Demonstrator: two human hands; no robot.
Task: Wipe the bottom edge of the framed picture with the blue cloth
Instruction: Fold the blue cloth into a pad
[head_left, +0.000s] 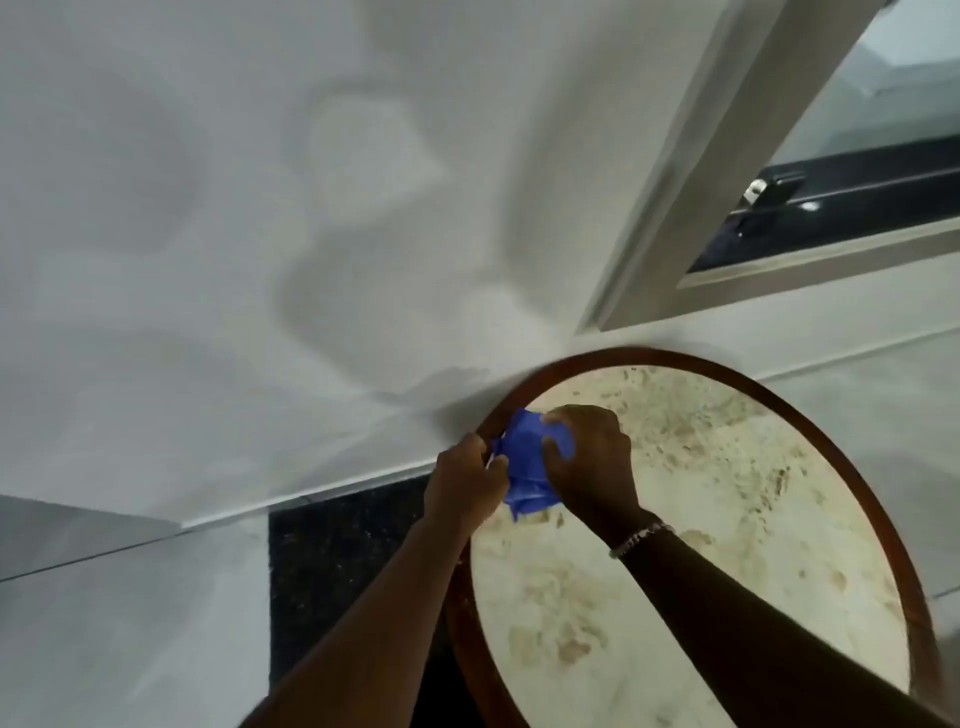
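Observation:
A crumpled blue cloth (527, 467) lies at the far left edge of a round table (727, 493) with a cream stone top and a dark wooden rim. My left hand (467, 480) pinches the cloth's left side. My right hand (589, 460), with a metal bracelet on the wrist, grips the cloth from the right and above. Both hands hold it just over the tabletop. No framed picture is in view.
A plain white wall (260, 234) fills the upper left. A window (857, 197) with a pale frame and a dark sill sits at the upper right. Below are grey floor tiles and a black speckled tile (343, 561) beside the table.

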